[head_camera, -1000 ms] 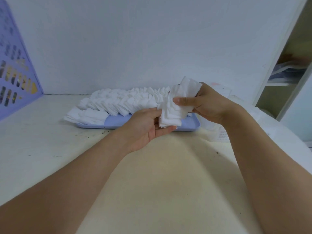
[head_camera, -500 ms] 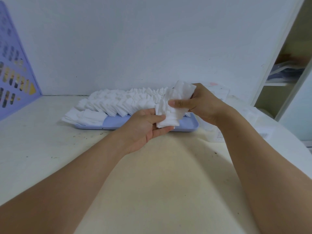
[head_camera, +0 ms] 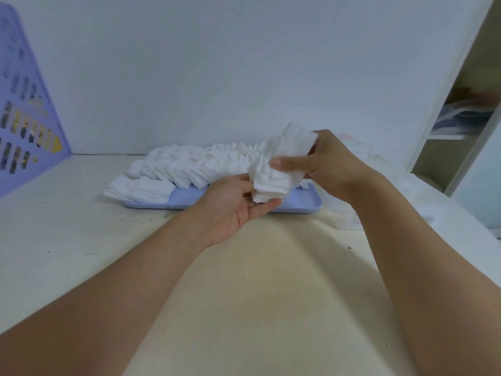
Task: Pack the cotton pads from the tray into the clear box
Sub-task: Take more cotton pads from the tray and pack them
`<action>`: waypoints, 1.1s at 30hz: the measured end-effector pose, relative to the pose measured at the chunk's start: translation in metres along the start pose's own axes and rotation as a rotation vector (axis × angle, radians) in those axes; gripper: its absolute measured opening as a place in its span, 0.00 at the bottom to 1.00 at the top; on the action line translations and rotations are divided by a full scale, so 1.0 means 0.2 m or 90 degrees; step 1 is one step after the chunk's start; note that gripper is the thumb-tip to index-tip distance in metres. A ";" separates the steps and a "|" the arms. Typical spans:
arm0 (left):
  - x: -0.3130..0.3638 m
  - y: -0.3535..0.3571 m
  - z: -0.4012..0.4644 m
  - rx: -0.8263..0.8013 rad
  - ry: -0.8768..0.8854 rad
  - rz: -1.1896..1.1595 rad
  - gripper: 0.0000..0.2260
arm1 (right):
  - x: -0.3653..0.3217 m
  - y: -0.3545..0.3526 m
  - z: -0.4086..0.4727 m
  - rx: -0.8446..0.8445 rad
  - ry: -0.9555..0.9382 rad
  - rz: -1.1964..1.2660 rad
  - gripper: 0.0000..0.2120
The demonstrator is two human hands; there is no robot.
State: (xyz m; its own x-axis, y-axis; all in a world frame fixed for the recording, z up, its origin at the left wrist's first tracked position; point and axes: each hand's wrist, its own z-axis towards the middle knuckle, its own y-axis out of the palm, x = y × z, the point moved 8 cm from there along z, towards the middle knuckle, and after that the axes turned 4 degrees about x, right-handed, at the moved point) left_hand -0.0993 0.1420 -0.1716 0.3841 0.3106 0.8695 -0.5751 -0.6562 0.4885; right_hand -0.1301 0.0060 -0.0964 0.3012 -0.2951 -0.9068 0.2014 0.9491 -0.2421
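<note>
My right hand (head_camera: 328, 164) grips a stack of white square cotton pads (head_camera: 279, 164), thumb in front and fingers behind. The stack stands on end above the near right part of the light blue tray (head_camera: 306, 204). Palm up, my left hand (head_camera: 233, 207) lies under the stack, its straight fingers touching the stack's bottom edge. Many more cotton pads (head_camera: 195, 166) lie in overlapping rows across the tray. The clear box (head_camera: 343, 213) stands just right of the tray, mostly hidden behind my right wrist.
A purple perforated panel (head_camera: 24, 118) leans at the far left. A white wall runs close behind the tray. A shelf unit (head_camera: 461, 126) stands at the right. The cream table (head_camera: 244, 280) extends toward me between my forearms.
Both hands and the stack have shifted slightly left over the tray. The stack's lower edge has settled more squarely on my left fingers.
</note>
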 end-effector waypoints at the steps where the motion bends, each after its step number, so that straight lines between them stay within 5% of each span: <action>1: 0.00 0.00 0.00 -0.002 -0.001 -0.001 0.13 | 0.01 0.02 0.00 -0.001 0.001 -0.031 0.14; 14: -0.01 -0.01 -0.01 0.037 0.009 0.026 0.13 | 0.02 -0.01 0.01 0.068 -0.008 -0.081 0.13; 25: -0.02 -0.02 -0.02 0.047 -0.018 0.000 0.10 | -0.01 -0.12 0.02 0.134 -0.041 0.045 0.11; 28: -0.01 -0.02 -0.02 0.049 -0.012 0.010 0.12 | -0.02 -0.09 0.01 0.041 -0.009 0.097 0.14; 33: 0.00 0.00 -0.01 0.033 -0.002 0.013 0.15 | 0.02 0.03 -0.01 -0.029 0.004 -0.075 0.15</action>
State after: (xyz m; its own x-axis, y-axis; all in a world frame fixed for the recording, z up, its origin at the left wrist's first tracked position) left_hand -0.1011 0.1441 -0.1716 0.3747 0.2955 0.8788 -0.5442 -0.6973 0.4664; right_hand -0.1293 0.0104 -0.1014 0.2727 -0.4039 -0.8732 0.1916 0.9122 -0.3621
